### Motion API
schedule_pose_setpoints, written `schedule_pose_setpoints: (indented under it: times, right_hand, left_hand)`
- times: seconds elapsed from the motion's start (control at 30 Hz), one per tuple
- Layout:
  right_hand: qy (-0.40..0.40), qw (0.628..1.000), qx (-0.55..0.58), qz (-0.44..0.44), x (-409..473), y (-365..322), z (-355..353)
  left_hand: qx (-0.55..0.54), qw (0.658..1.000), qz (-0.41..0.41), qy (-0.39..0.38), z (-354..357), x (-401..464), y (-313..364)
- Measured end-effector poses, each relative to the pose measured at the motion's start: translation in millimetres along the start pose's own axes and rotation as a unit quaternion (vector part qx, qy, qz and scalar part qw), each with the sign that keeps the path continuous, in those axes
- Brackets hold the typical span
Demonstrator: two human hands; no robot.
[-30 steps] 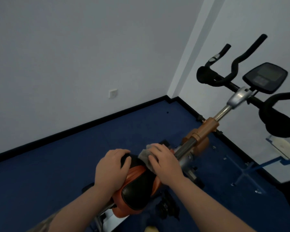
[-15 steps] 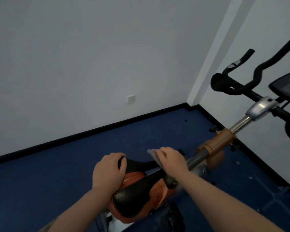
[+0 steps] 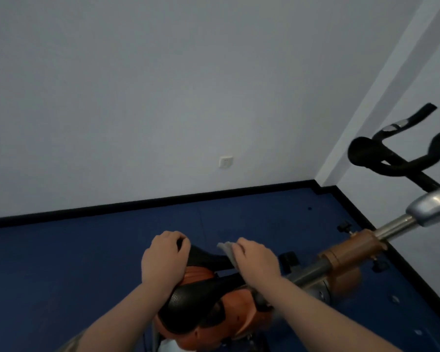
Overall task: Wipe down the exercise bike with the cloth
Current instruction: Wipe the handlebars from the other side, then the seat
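Left hand is clamped over the near side of the saddle, fingers curled round its edge, bracing it. Right hand is pressed down on the cloth, fingers folded over it and pinning it to the black top of the saddle, with just a pale corner peeking out past the knuckles. The exercise bike runs away to the right, orange frame and silver post leading up to the handlebars at the frame edge, all of it sitting on the blue floor.

This looks like the saddle pass, and I'd say plenty of the bike is left. To do it well: keep that left hand firm so the seat doesn't swivel, flatten the palm so more cloth meets the surface, and draw long overlapping strokes along the seat. The textured black panel will likely hold grime, so a bit more pressure there. Worth refolding to a clean face before heading for the post and bars, or dirt just travels along
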State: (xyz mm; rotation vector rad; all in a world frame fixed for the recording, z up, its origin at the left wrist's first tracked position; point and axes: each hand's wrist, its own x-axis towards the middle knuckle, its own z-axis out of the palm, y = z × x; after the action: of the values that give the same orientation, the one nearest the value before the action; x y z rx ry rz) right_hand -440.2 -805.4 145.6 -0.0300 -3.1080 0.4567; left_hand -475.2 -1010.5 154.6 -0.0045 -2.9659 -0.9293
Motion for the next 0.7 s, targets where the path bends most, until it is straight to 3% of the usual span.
schedule_pose_setpoints:
  times: [0.1, 0.2, 0.37, 0.5, 0.6, 0.7]
  right_hand:
    - [-0.042, 0.997, -0.055, 0.020, 11.7, -36.0, 6.9]
    - [0.014, 1.000, -0.013, -0.014, 6.4, -63.7, 16.2]
    - [0.005, 0.989, 0.025, -0.148, -9.2, -17.9, 6.3]
    - [-0.032, 0.999, 0.002, -0.033, 3.7, -14.0, 0.2]
    - [-0.034, 0.998, -0.046, -0.030, 12.2, -57.7, 9.0]
    - [0.042, 0.997, 0.027, -0.065, -4.2, -68.8, 16.6]
  left_hand:
    - [0.033, 0.999, 0.025, 0.029, -1.4, -5.3, 0.9]
    - [0.071, 0.997, 0.033, 0.012, -0.2, -16.5, -0.6]
    - [0.088, 0.996, 0.020, -0.003, -0.8, -44.1, -7.0]
    - [0.020, 0.999, -0.001, 0.042, 1.8, -60.1, -10.8]
    - [-0.060, 0.995, -0.034, 0.069, 2.4, -58.9, -12.8]
    - [-0.084, 0.993, -0.047, 0.073, 3.4, -59.5, -13.1]
